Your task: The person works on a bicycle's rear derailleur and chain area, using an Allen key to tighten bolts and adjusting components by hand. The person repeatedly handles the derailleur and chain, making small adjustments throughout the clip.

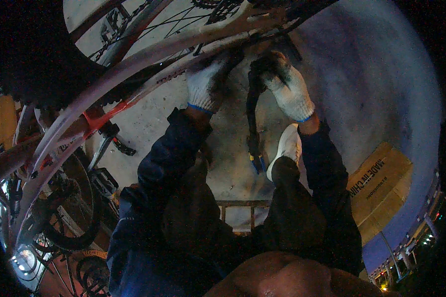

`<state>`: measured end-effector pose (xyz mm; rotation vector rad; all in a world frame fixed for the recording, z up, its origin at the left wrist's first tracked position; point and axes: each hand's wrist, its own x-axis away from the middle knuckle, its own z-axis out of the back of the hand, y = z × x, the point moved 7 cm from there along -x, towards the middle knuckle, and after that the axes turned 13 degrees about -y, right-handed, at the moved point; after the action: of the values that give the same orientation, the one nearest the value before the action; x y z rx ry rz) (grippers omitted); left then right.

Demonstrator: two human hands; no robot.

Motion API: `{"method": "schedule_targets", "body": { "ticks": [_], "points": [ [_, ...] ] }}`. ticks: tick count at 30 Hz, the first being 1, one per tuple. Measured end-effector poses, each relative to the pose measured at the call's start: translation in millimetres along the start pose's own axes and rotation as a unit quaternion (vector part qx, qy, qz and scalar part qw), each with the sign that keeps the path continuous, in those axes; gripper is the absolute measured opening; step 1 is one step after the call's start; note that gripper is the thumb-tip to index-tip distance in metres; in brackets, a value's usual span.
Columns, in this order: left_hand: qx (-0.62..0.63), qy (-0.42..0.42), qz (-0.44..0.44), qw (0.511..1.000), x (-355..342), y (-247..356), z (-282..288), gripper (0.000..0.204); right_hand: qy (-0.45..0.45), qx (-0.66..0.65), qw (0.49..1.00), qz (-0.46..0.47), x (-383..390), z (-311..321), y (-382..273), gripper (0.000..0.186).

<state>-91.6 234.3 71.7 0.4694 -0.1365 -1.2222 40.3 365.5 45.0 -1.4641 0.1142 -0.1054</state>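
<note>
Gloves grip near upper centre: left hand (pixel 203 86) closes on the white bicycle frame (pixel 148 54), right hand (pixel 288 89) pinches a limp black rubber strip (pixel 252 114) hanging down; probably light, floppy, best held near its top.

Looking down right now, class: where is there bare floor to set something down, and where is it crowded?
Bare concrete floor lies right of the right hand, above the cardboard box. Crowded: the bicycle frame and wheels at left, where the left hand works.
</note>
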Motion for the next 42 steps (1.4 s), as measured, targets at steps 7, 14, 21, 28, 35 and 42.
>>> {"method": "schedule_targets", "body": {
  "ticks": [7,14,21,28,35,42],
  "points": [
    [-0.021,0.022,-0.002,1.0,5,-8,-6,0.038,0.05,0.026,0.996,0.072,-6,-11,15,0.031],
    [0.253,0.021,0.023,0.967,8,-45,-29,0.032,0.057,0.166,0.984,0.037,-11,-7,-6,0.03],
    [0.406,0.015,0.033,0.913,10,-41,-33,0.036,0.107,0.169,0.979,0.031,-25,-13,-24,0.029],
    [0.151,0.03,-0.064,0.986,14,-17,-7,0.04,0.162,0.083,0.983,0.021,-28,-18,-31,0.03],
    [0.685,0.008,0.117,0.719,15,-42,-46,0.035,0.153,0.102,0.983,-0.006,-27,-18,-36,0.031],
    [0.789,0.01,0.092,0.608,15,-38,-49,0.031,0.08,0.142,0.987,0.001,-30,-12,-41,0.024]
  ]
}}
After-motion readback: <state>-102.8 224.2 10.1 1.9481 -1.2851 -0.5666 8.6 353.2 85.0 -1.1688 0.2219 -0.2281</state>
